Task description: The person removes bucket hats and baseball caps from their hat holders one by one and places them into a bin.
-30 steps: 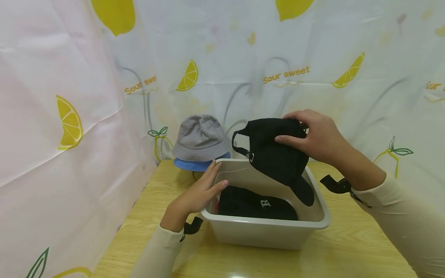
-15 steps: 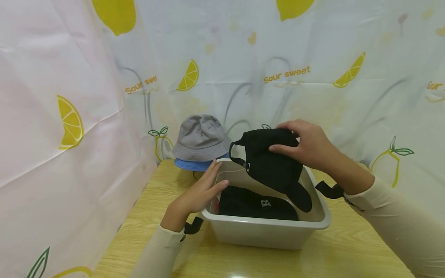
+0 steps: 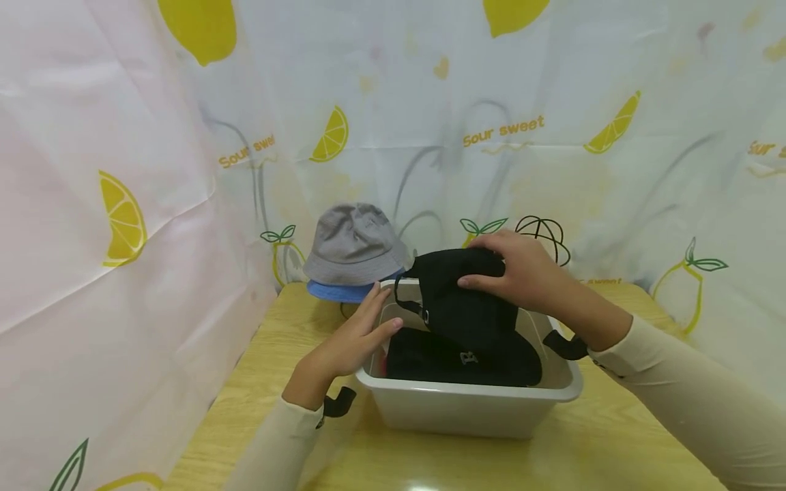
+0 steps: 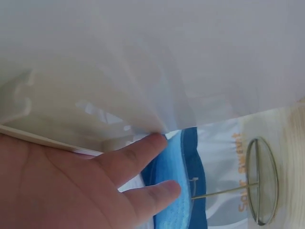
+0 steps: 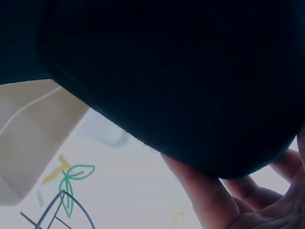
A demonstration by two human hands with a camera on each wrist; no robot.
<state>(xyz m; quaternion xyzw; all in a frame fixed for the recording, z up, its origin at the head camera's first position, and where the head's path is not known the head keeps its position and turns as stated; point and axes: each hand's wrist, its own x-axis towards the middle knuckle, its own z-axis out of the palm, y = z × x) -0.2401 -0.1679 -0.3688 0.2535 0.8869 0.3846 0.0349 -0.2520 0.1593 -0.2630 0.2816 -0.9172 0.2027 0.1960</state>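
My right hand [image 3: 528,273] pinches a black baseball cap [image 3: 469,293] by its crown, thumb in front, in the head view. The cap hangs partly inside a light grey plastic bin [image 3: 451,412], its strap loop to the left and its brim low. Under it in the bin lies another black cap [image 3: 417,358] with a pale letter. My left hand [image 3: 346,344] rests on the bin's left rim with fingers extended. In the right wrist view, the held cap [image 5: 167,86] fills most of the picture above my fingers [image 5: 205,195].
Behind the bin at left, a grey bucket hat [image 3: 353,242] sits over a blue bucket hat [image 3: 338,292]. A wire stand's round base [image 4: 276,186] shows in the left wrist view. Beyond my right hand stands a black wire frame [image 3: 555,239]. A lemon-print curtain [image 3: 393,88] backs the wooden table [image 3: 264,382].
My right hand has lowered the black cap and brought it left, its brim now down by the lettered cap. The black wire frame has come into sight. My left hand stays on the rim.
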